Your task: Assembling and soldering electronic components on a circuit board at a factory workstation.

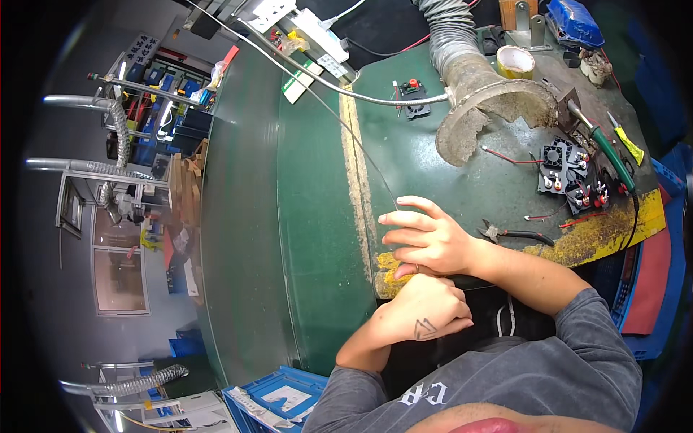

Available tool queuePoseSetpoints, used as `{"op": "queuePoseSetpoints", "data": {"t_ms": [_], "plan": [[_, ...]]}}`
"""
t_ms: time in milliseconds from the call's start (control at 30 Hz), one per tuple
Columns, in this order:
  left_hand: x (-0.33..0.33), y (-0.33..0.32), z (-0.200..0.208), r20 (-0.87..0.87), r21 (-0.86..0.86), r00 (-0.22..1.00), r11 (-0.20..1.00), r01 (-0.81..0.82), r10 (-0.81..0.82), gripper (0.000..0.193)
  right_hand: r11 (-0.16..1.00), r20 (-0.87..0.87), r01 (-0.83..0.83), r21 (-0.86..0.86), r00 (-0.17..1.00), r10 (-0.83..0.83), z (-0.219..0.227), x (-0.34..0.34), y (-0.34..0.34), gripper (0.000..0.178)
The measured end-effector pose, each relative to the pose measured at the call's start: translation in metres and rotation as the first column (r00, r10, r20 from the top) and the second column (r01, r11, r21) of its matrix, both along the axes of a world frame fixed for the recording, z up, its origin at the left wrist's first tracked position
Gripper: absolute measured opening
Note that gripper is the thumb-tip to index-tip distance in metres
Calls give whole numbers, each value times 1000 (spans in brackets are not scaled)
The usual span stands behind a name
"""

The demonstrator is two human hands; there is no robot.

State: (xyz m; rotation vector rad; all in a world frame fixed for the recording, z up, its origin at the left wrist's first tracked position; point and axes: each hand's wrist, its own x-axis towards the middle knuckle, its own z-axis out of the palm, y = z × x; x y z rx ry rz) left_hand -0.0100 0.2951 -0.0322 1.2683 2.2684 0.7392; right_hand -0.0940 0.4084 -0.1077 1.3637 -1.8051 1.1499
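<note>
My right hand (pixel 437 242) is over the near edge of the green work mat (pixel 321 216), fingers stretched out and spread to the left. A thin dark wire (pixel 361 146) runs down from the upper left to its fingertips; whether it touches them is unclear. Just below, my left hand (pixel 422 310) is closed, fingers curled under, and the palm is hidden. The two hands meet near the right thumb. Diagonal cutters (pixel 516 235) with dark handles lie to the right of my right hand, their jaws toward it.
Black fan assemblies (pixel 567 169) with wires lie at right, beside a green-handled soldering iron (pixel 610 155). A worn fume duct hood (pixel 498 108) hangs above the mat. Farther back is another small fan (pixel 413 99). A blue crate (pixel 278 397) stands at lower left.
</note>
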Motion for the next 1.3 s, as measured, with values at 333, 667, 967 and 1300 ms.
{"op": "queuePoseSetpoints", "data": {"t_ms": [333, 667, 967, 1300], "plan": [[4, 2, 12, -19, -183, 997, 980, -79, 77, 35, 998, 31, -63, 23, 998, 63, 4, -7, 2, 21], [-4, -1, 14, 37, -180, 977, 963, -202, 212, 26, 985, 264, -172, 8, 951, 164, 47, 7, 50, 18], [-15, -18, 1, 187, -48, 973, 990, -130, 137, 11, 899, 247, 416, 137, 865, -437, 55, 63, 179, 15], [-22, -22, 5, 25, -53, 945, 945, -324, 325, 14, 418, 36, 904, 88, 417, -908, 59, 78, 282, 18]]}}
